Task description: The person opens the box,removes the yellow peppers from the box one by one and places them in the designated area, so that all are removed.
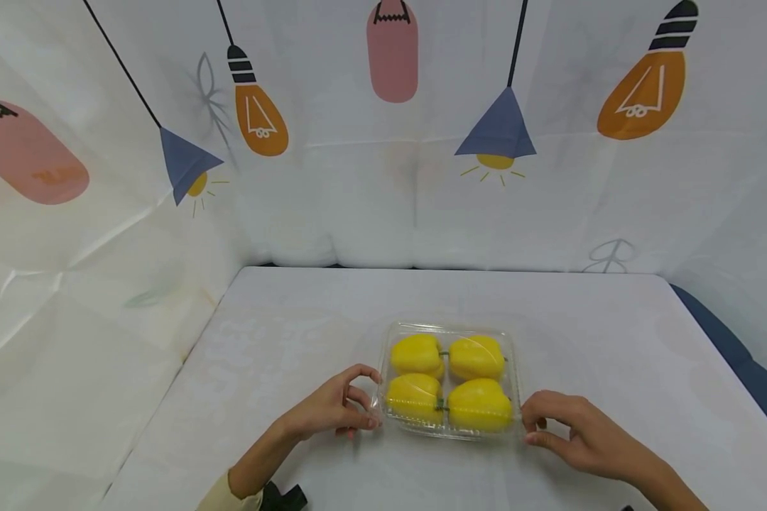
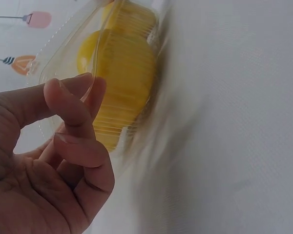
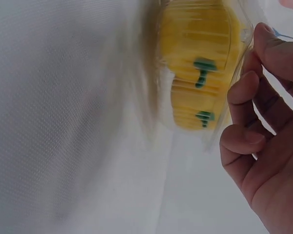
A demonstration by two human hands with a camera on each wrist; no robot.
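Observation:
A clear plastic clamshell container (image 1: 415,428) with several yellow bell peppers (image 1: 479,406) inside sits near the middle of the table, its lid lying over them. Green stems (image 3: 203,66) show through the wall in the right wrist view. My left hand (image 1: 339,403) pinches the container's left rim between thumb and fingers. At the opposite side, my right hand (image 1: 578,429) pinches the right rim, thumb and index fingertip meeting at the edge in the right wrist view. Whether the lid is fully pressed down cannot be told.
The white-covered table (image 1: 307,319) extends around the container. Behind it hangs a white curtain (image 1: 358,191) printed with lamps and bulbs, and it continues along the left side. Something dark blue (image 1: 729,341) stands beyond the right table edge.

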